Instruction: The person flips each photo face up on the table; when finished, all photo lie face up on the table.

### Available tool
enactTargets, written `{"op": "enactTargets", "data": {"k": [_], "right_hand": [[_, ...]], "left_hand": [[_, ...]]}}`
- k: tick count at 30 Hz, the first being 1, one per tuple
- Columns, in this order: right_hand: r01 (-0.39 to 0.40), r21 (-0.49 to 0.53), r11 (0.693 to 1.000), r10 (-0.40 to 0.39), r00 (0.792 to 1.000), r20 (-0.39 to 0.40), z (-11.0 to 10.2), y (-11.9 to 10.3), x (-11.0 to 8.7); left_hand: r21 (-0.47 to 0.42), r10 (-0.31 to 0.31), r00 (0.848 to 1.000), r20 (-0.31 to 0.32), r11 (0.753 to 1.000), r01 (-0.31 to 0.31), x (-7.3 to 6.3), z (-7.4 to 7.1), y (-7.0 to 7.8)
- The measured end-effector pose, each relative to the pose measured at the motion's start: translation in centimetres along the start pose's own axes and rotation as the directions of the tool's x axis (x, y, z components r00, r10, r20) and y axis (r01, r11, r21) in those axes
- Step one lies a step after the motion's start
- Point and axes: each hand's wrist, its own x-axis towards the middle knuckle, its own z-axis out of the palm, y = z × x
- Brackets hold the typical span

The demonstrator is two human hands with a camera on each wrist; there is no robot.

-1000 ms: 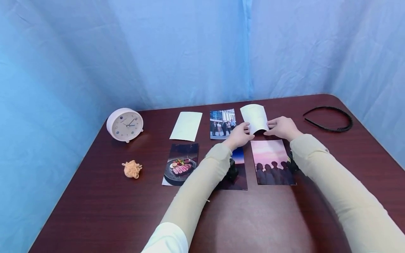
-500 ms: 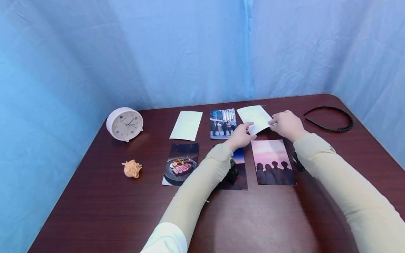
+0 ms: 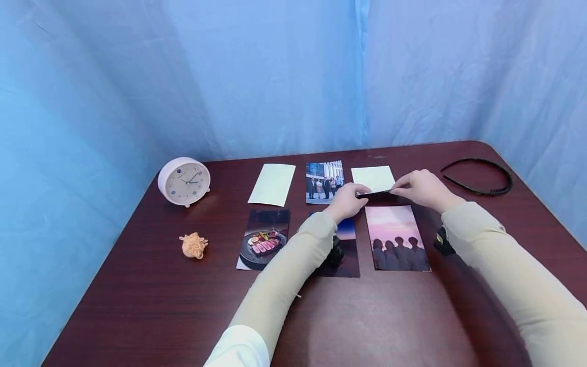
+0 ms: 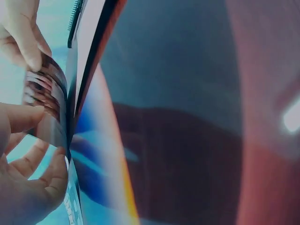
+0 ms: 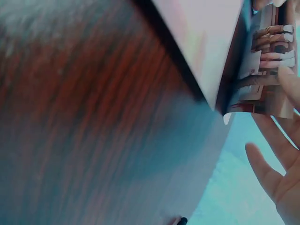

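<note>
A photo print [image 3: 373, 178] is held at the back of the table, white back showing in the head view and its near edge lifted. My left hand [image 3: 347, 202] grips its left corner. At the right corner, my right hand [image 3: 423, 188] pinches the same print. Both wrist views show its printed side, a bent picture [image 4: 47, 93] with several figures in it. Just in front lies a photo of silhouettes against a pink sky [image 3: 397, 238]. Under my left forearm is a dark blue photo [image 3: 347, 255], partly covered.
Left of the hands lie a group photo [image 3: 324, 182], a white-backed print [image 3: 272, 184] and a steak photo [image 3: 263, 238]. A white alarm clock [image 3: 185, 181] and a peach yarn bundle [image 3: 193, 245] are at the left. A black headband [image 3: 479, 176] lies far right.
The print was bowed and then twisted to the left; now it is straighter, with its near edge raised. My right hand has shifted slightly right, and my left hand has barely moved.
</note>
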Motion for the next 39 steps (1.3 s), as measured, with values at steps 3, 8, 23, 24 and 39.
{"op": "enactTargets", "data": {"k": [3, 8, 23, 24, 39], "right_hand": [[-0.021, 0.046, 0.999, 0.024, 0.998, -0.057, -0.2, 0.0, -0.3], [-0.043, 0.145, 0.988, 0.065, 0.987, -0.15, -0.6, -0.1, -1.0], [-0.087, 0.322, 0.943, 0.183, 0.942, -0.281, -0.4, 0.7, -2.8], [-0.079, 0.337, 0.938, 0.193, 0.928, -0.32, -0.4, 0.5, -2.7], [0.25, 0.921, 0.3, 0.401, 0.843, -0.359, 1.2, -1.6, -2.1]], "left_hand": [[-0.039, 0.003, 0.999, -0.047, 0.999, -0.005, 0.0, 0.0, -0.2], [-0.118, 0.043, 0.988, -0.149, 0.991, -0.061, 0.3, -0.1, -0.5], [-0.289, 0.099, 0.965, -0.241, 0.942, -0.169, -0.6, -1.5, 0.2], [-0.303, 0.102, 0.963, -0.249, 0.936, -0.177, -0.6, -1.5, 0.3], [-0.527, -0.108, 0.935, -0.339, 0.845, -0.093, -1.9, -2.5, -1.0]]}}
